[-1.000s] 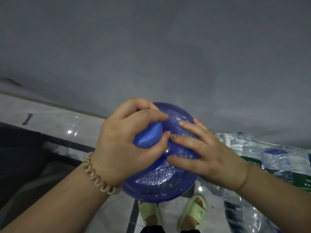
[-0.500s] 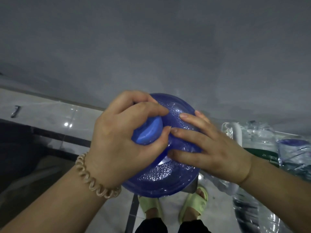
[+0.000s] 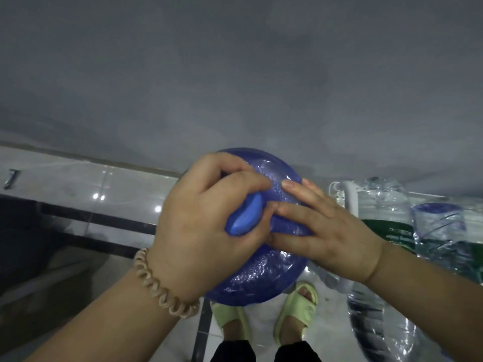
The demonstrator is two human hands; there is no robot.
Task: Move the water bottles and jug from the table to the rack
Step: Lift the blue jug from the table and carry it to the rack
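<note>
Fingers (image 3: 243, 178) of left hand (image 3: 203, 231) are gripping blue jug (image 3: 261, 278) by its cap (image 3: 245, 220); right hand (image 3: 334, 231) is pressing flat.
Jug is hanging over floor (image 3: 78, 184), open leftward, wrapped bottles (image 3: 386, 205) crowding right; grip is staying unchanged.

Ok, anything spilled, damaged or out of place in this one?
No spill or damage; the blue jug is capped. Only a small dark object lies on the floor tiles, far left, too small to identify.
</note>
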